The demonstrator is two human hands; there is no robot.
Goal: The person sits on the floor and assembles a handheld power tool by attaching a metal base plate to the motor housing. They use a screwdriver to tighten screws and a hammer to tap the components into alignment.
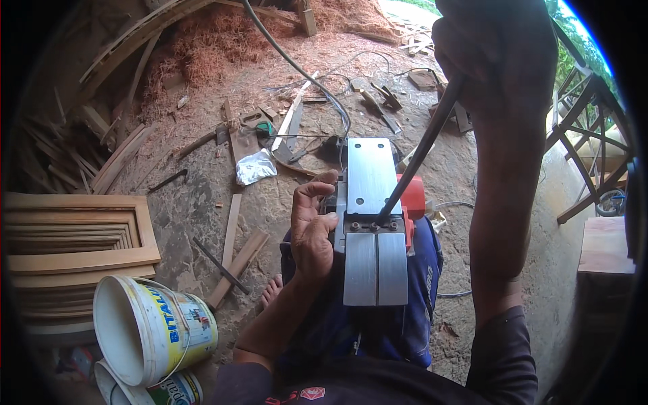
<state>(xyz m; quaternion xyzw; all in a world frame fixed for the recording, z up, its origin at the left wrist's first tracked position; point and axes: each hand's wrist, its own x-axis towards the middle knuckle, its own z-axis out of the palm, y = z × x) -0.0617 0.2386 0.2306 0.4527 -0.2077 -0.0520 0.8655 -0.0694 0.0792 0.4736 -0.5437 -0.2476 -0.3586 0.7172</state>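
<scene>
Nearest the camera, the person sat with an upturned electric planer (373, 223) resting on a lap clad in blue trousers (418, 283), its bright metal sole facing up and a red part of its housing (413, 196) showing on the right side. The left hand (312, 226) was wrapped around the planer's left flank, fingers curled over the edge by the row of bolts. The right hand (496, 54), raised close to the lens, was closed in a fist around the handle of a long dark tool (422, 158), probably a socket wrench or driver, though its handle was hidden in the fist; its tip met the bolts at the cutter block. A bare foot (272, 289) rested on the dirt beside the left knee.

To the lower left lay a white plastic bucket (145, 331) on its side, with a second one (152, 388) beneath it. Beyond them sat a stack of stepped wooden frames (74, 233). The ground (196, 202) was packed earth strewn with wood offcuts, a crumpled silver bag (255, 166), hand tools and a grey power cable (297, 67). Farther off, reddish wood shavings (216, 47) were heaped against curved timber strips. At the far right stood a wooden chair frame (590, 128), with greenery behind it.
</scene>
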